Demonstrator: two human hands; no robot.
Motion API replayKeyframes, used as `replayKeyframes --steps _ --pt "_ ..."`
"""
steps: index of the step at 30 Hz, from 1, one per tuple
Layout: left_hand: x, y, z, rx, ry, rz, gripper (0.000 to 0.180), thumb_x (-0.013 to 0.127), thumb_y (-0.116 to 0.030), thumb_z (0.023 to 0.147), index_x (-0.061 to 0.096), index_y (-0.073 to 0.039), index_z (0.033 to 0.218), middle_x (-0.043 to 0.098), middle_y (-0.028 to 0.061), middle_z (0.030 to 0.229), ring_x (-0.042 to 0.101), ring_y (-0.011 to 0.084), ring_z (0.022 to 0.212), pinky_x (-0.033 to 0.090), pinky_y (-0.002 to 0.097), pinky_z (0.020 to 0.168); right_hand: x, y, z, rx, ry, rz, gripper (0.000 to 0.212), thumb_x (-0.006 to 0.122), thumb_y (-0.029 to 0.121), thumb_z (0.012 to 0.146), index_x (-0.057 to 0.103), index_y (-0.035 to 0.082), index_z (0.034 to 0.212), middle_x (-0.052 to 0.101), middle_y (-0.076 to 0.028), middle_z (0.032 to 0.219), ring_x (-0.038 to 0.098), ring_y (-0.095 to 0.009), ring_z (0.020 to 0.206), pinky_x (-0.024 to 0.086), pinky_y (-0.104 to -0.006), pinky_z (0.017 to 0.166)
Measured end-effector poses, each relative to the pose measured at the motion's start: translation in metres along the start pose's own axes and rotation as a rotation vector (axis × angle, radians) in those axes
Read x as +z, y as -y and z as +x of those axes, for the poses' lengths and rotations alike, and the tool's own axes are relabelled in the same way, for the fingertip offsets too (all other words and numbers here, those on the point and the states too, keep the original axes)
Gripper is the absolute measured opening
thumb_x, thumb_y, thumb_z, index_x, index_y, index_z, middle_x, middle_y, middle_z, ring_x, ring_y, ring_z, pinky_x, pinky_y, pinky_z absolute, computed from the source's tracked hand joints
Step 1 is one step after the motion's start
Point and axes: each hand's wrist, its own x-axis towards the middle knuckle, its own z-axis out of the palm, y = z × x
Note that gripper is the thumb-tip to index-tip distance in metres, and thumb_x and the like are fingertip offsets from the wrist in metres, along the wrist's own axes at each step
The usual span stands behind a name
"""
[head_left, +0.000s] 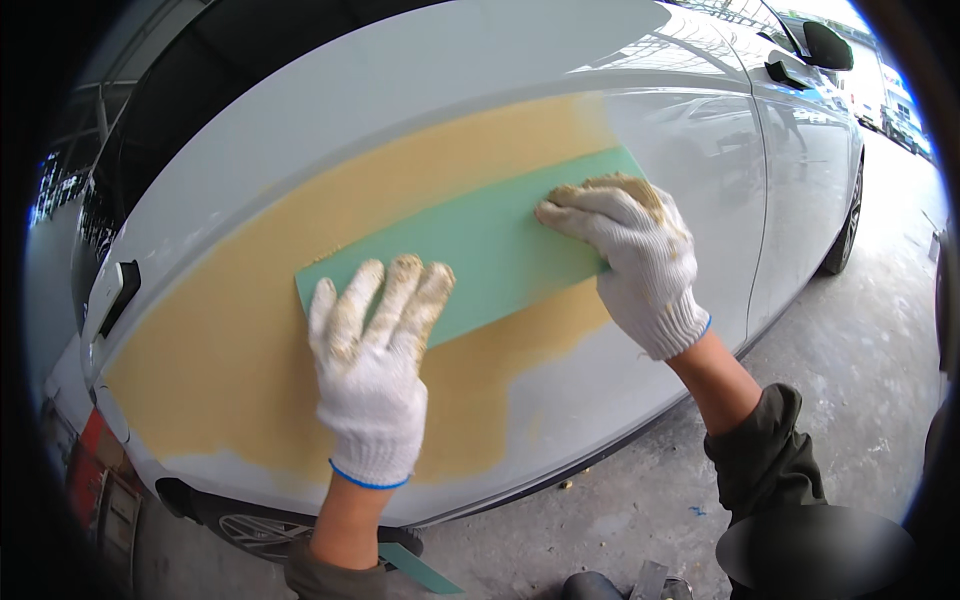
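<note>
A long, flat green spreader sheet (490,225) lies slanted against the side of a white car, over a broad patch of yellow-tan filler (215,370). My left hand (375,350), in a white knit glove, rests on the sheet's lower left part with fingers spread and stretched out. At the other end, my right hand (635,250) is closed round the sheet's right edge, its fingers bent over the green face and its thumb hidden. Tan residue covers the fingertips of both gloves. Small crumbs of filler show by the sheet's upper left edge.
White car doors (690,140) extend to the right, with a door handle (790,75) and a side mirror (827,46). Another green strip (420,570) is low by my left forearm, near a wheel (265,530). A red object (88,460) stands at far left on the concrete floor (600,490).
</note>
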Motion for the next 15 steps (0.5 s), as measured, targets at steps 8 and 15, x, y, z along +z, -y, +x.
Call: replayKeyframes --steps 8,15 --pt "0.03 -0.023 -0.054 0.036 -0.056 -0.012 0.043 0.079 -0.006 0.076 0.074 -0.02 0.116 0.065 -0.0037 0.12 0.055 0.0211 0.115 0.039 0.0475 0.104 0.006 0.012 -0.061 0.019 0.009 0.0 0.041 0.068 0.0 0.068 0.074 0.018 0.105 0.067 0.006 0.107 0.062 -0.02 0.103 0.048 -0.0381 0.091" --pt "0.046 -0.057 -0.103 0.022 -0.08 -0.126 0.046 0.079 -0.003 0.071 0.075 -0.018 0.114 0.067 -0.002 0.118 0.056 0.0193 0.113 0.039 0.0465 0.108 0.004 0.027 -0.136 0.118 0.11 0.023 0.043 0.068 -0.001 0.067 0.075 0.018 0.104 0.066 0.006 0.11 0.061 -0.02 0.105 0.047 -0.0417 0.095"
